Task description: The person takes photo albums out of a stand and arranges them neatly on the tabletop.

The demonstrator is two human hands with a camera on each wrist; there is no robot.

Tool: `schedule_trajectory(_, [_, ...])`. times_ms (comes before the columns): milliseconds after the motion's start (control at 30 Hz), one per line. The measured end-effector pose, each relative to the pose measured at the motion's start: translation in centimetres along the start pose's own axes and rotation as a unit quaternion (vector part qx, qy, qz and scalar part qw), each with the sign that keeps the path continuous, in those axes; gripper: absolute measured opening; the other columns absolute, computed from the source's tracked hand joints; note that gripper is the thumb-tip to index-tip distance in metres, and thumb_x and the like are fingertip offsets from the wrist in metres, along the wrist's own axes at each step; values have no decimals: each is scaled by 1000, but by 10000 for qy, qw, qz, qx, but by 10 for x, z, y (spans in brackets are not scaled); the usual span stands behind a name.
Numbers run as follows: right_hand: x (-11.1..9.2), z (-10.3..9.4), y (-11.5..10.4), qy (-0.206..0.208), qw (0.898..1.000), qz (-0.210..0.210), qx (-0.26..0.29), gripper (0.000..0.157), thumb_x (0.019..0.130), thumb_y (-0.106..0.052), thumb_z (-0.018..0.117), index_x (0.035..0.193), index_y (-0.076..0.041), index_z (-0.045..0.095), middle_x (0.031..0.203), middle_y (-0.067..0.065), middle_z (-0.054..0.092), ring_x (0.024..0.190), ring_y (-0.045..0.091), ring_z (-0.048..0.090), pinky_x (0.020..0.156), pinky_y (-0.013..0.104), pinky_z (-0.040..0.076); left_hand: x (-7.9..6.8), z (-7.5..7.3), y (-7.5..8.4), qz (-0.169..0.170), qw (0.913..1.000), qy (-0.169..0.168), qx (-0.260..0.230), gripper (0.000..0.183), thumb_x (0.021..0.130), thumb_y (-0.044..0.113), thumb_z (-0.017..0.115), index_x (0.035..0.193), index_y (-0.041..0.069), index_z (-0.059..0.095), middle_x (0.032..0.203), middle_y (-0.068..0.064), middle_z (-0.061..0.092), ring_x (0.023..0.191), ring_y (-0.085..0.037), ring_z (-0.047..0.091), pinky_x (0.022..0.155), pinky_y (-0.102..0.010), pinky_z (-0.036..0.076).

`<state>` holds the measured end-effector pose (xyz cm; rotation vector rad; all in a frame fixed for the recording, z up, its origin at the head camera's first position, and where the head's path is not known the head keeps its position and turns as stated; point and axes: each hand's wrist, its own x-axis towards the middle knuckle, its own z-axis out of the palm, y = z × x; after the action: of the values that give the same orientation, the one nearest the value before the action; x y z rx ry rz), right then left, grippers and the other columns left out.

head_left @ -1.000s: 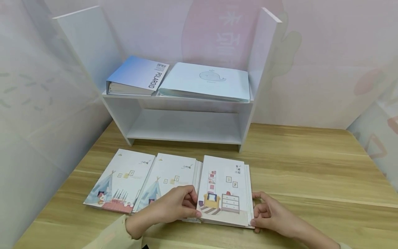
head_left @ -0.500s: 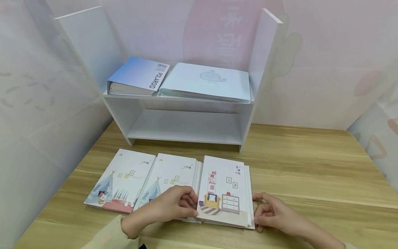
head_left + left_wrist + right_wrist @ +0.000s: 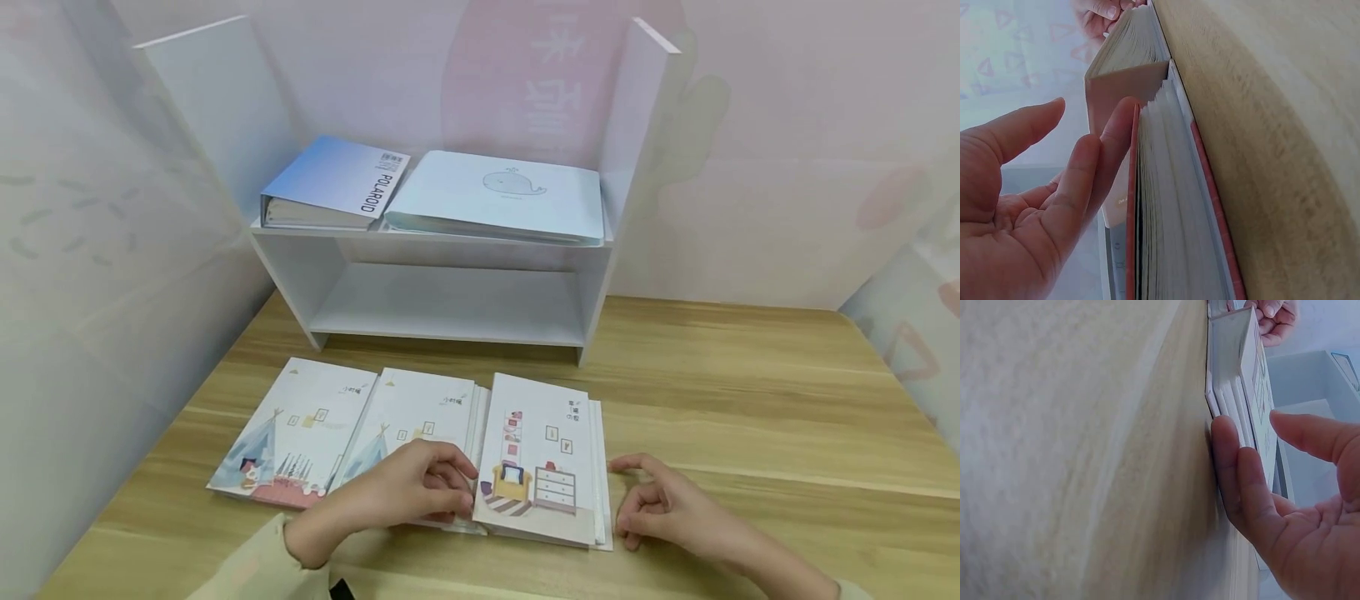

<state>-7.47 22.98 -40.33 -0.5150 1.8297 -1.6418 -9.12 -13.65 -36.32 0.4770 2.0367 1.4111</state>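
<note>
Left hand (image 3: pixel 408 492), right hand (image 3: pixel 667 510): fingers loosely bent, holding nothing, flanking white rectangular hardback armchair-print album (image 3: pixel 536 458). Press side edges evenly, low, keeping album square.

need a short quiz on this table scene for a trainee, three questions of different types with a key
1. True or false: on the upper board of the white two-tier shelf, the blue gradient POLAROID album lies to the left of the pale blue album with a whale drawing.

2. How many white albums with illustrated covers lie in a row on the wood-grain table?
A) two
B) three
C) five

3. Fill in the blank: the rightmost white album, next to the person's right hand, has a yellow ______ printed on its cover.

Key: 1. true; 2. B; 3. armchair
</note>
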Motion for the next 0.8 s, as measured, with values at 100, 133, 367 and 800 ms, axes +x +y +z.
schedule_trajectory(100, [-1, -2, -1, 124, 9998, 23, -133, 66, 97, -6, 61, 142, 19, 19, 91, 17, 67, 78, 16, 69, 73, 32, 59, -1, -2, 1, -64, 10000, 27, -25, 23, 93, 9, 68, 111, -5, 63, 93, -13, 71, 83, -23, 72, 70, -30, 61])
schedule_trajectory(133, [-1, -2, -2, 161, 9997, 39, -193, 66, 97, -6, 61, 142, 18, 20, 91, 16, 67, 78, 16, 69, 73, 32, 59, -1, -2, 1, -87, 9999, 30, -58, 23, 93, 9, 67, 111, -5, 63, 93, -14, 71, 84, -24, 72, 70, -31, 61])
schedule_trajectory(367, [0, -9, -6, 418, 9968, 91, -670, 58, 97, -6, 60, 140, 17, 29, 95, 17, 66, 79, 16, 68, 74, 28, 57, -3, -9, 2, -129, 9997, 43, -193, 25, 96, 10, 63, 115, -6, 61, 100, -16, 71, 90, -24, 70, 74, -36, 62])
schedule_trajectory(800, [2, -25, -25, 1179, 9848, -277, -1249, 51, 98, -9, 60, 137, 16, 39, 105, 24, 63, 88, 16, 70, 80, 27, 58, -8, -30, 9, 576, 9850, 886, 1367, 25, 99, 23, 63, 112, 3, 67, 102, -8, 73, 95, -16, 67, 81, -26, 54])
